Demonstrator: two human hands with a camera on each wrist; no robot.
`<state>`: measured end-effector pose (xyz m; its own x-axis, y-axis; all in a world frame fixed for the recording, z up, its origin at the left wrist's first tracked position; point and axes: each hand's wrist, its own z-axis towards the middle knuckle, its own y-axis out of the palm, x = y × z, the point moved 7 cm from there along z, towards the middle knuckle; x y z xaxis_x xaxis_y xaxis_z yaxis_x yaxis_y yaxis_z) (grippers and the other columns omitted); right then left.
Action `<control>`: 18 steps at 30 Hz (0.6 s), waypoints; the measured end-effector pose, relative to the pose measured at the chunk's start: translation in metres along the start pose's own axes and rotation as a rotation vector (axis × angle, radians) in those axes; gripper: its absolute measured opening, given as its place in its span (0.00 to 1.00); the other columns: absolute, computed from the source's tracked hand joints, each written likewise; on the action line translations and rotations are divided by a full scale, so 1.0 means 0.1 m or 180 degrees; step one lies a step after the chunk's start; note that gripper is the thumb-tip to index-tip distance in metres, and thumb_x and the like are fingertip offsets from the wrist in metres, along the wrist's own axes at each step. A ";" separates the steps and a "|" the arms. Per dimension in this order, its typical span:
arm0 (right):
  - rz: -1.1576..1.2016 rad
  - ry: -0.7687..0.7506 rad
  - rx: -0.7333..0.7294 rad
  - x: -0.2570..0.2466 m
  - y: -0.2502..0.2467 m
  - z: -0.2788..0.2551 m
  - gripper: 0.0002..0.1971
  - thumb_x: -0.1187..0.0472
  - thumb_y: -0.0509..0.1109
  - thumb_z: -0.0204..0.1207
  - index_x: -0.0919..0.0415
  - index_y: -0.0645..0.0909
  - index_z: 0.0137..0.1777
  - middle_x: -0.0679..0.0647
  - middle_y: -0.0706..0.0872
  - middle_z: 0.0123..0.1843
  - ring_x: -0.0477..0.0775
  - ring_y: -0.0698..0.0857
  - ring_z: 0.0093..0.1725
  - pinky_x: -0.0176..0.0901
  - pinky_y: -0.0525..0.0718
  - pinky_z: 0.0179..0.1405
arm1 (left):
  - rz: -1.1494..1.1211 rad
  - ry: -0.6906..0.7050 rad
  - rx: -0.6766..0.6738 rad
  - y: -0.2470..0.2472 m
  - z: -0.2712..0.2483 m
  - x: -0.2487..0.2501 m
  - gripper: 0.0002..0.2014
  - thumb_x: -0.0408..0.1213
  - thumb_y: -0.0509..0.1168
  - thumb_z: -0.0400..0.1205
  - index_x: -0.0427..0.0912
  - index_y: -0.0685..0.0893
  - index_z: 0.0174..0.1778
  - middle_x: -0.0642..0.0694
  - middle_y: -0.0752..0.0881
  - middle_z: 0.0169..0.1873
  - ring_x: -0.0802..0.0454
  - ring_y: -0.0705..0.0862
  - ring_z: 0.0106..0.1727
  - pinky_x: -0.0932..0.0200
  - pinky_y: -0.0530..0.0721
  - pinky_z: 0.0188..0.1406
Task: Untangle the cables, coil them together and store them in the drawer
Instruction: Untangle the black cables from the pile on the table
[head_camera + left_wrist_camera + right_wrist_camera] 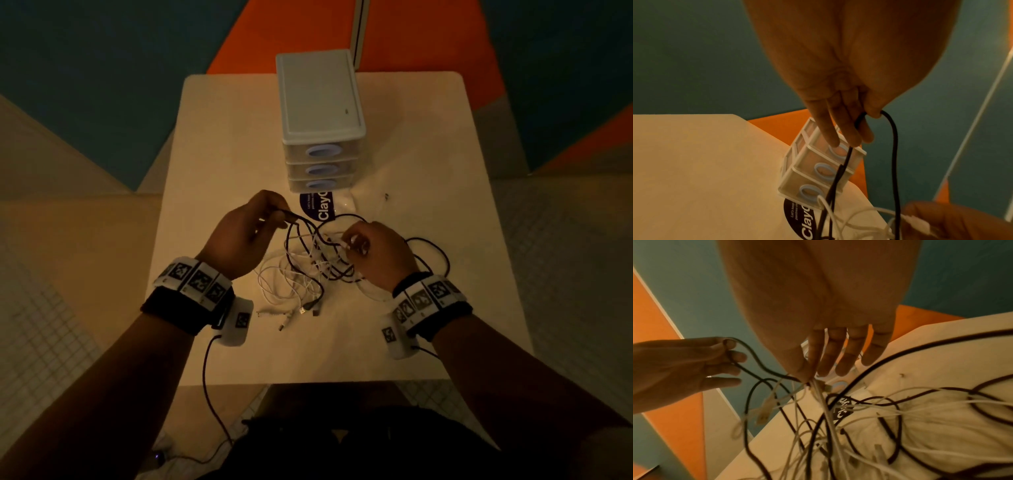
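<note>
Early untangling: left hand (245, 233) pinches a black cable (894, 146), right hand (380, 250) pinches white cables (287, 281); drawers (320, 169) closed.

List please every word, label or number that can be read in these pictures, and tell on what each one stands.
"Clayc", cut off by the drawer unit: large white letters on the dark round label of the white bag lying on the table.
Small lines beside it on the label: too blurred to read.
Small mark on the drawer unit's top: too small to read.
Wristband squares: patterns, no text.
</note>
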<state>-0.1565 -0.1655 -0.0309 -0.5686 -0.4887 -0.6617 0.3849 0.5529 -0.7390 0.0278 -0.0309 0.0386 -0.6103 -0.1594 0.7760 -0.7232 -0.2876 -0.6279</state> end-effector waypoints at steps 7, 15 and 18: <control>0.0212 -0.0087 -0.0369 0.04 -0.06 -0.06 0.25 0.56 0.80 0.74 0.44 0.78 0.69 0.46 0.83 0.56 0.49 0.85 0.50 0.52 0.89 0.54 | -0.0337 -0.0203 0.0322 -0.15 -0.16 0.10 0.08 0.41 0.54 0.89 0.44 0.74 0.58 0.51 0.86 0.39 0.50 0.85 0.40 0.38 0.86 0.48; 0.0089 -0.0671 -0.0655 -0.38 0.05 -0.10 0.15 0.46 0.83 0.69 0.48 0.90 0.54 0.42 0.85 0.53 0.44 0.84 0.53 0.52 0.85 0.61 | 0.0119 -0.0347 -0.0018 -0.10 0.00 0.40 0.07 0.53 0.67 0.84 0.56 0.87 0.51 0.47 0.89 0.34 0.49 0.88 0.36 0.47 0.86 0.43; 0.0179 -0.0581 -0.0832 -0.32 0.08 -0.05 0.24 0.44 0.84 0.67 0.44 0.85 0.62 0.43 0.87 0.54 0.46 0.85 0.54 0.50 0.86 0.58 | -0.0233 -0.0331 0.0275 -0.26 0.05 0.40 0.10 0.49 0.66 0.86 0.50 0.91 0.51 0.56 0.91 0.39 0.57 0.89 0.40 0.53 0.89 0.45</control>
<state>-0.1391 -0.1416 -0.0148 -0.4029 -0.5522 -0.7299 0.1989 0.7256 -0.6588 0.0241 -0.0341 0.0859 -0.5169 -0.2308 0.8243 -0.7313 -0.3815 -0.5654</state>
